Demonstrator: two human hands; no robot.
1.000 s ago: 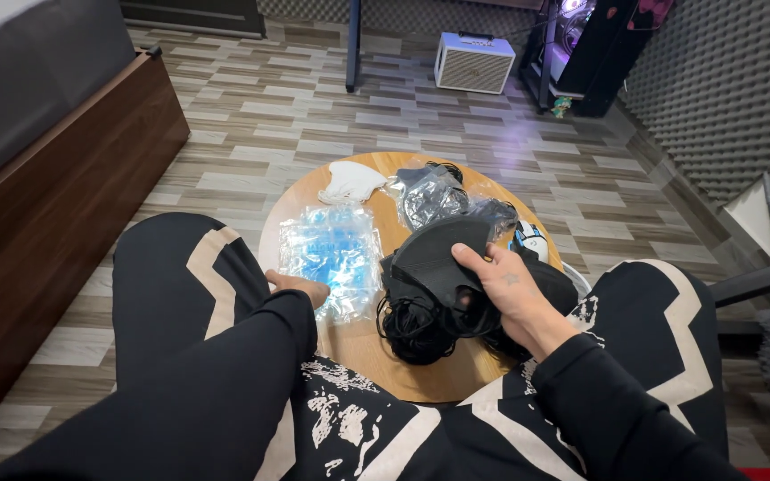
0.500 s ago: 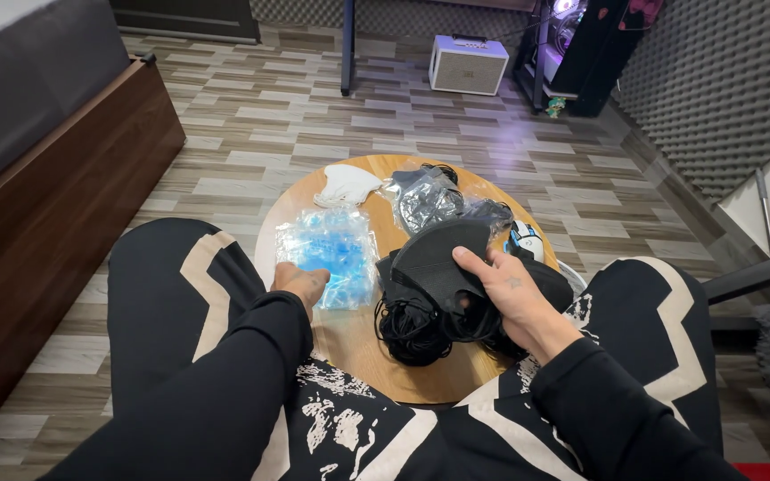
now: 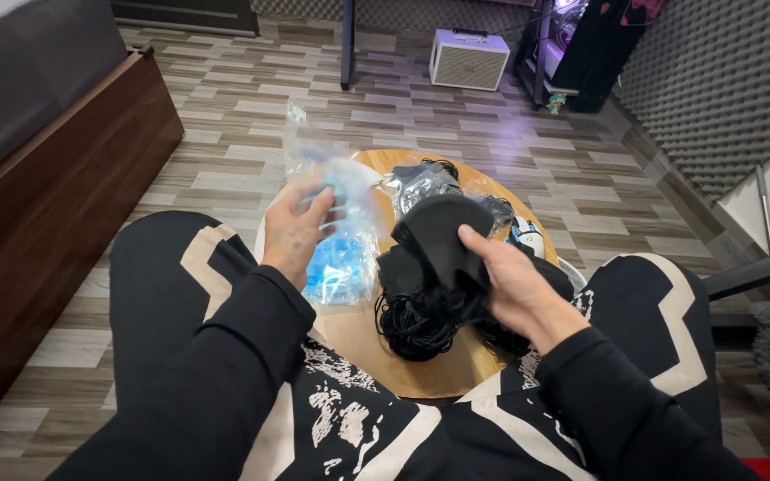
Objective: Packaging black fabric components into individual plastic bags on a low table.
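A round wooden table (image 3: 385, 361) sits between your knees on striped plank flooring. Your right hand (image 3: 511, 283) pinches a black face mask (image 3: 437, 233) — thumb on top, fingers beneath — over a black pile. Your left hand (image 3: 294, 233) grips a clear bag of blue masks (image 3: 336, 240), lifted beside it.

Clear plastic bag of pale blue masks (image 3: 336, 240), crinkled, lifted upright off round wooden table, black face mask (image 3: 438, 236) raised, tilted, above heap of black masks (image 3: 430, 307) with tangled ear loops.
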